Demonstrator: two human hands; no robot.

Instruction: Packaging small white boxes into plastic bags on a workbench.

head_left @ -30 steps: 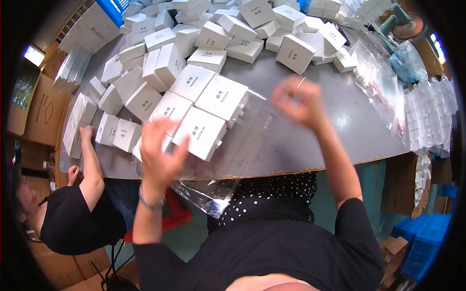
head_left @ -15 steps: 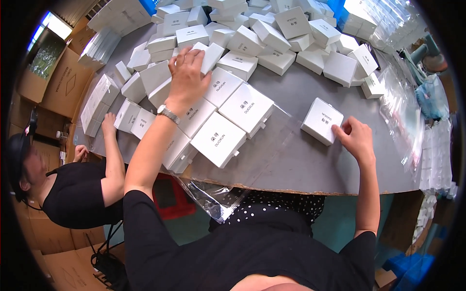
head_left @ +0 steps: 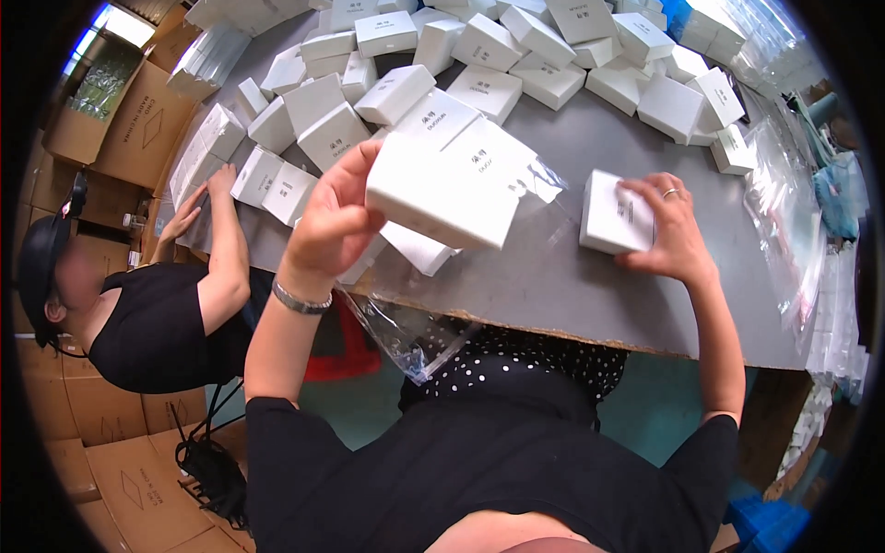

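My left hand [head_left: 330, 226] is closed on the left end of a white cardboard box [head_left: 441, 192], thumb in front. That box hangs tilted above a block of similar boxes [head_left: 433, 118] and hides most of them. Farther right, my right hand [head_left: 678, 230] grips another small white box [head_left: 613, 214] that rests on the grey table [head_left: 544, 286]; its fingers lie over the top and its thumb is at the near edge. A piece of clear plastic film [head_left: 544, 177] sticks out beside the raised box.
Heaped white boxes [head_left: 489, 41] cover the back of the table. Clear plastic bags [head_left: 774, 212] lie at the right. On the left, a co-worker's hands [head_left: 207, 189] touch a row of boxes [head_left: 210, 143]. Another clear bag [head_left: 406, 336] hangs over the front edge.
My left hand has come back from the heap and now holds a box up over the block. My right hand has gone from touching its box's edge to gripping it.
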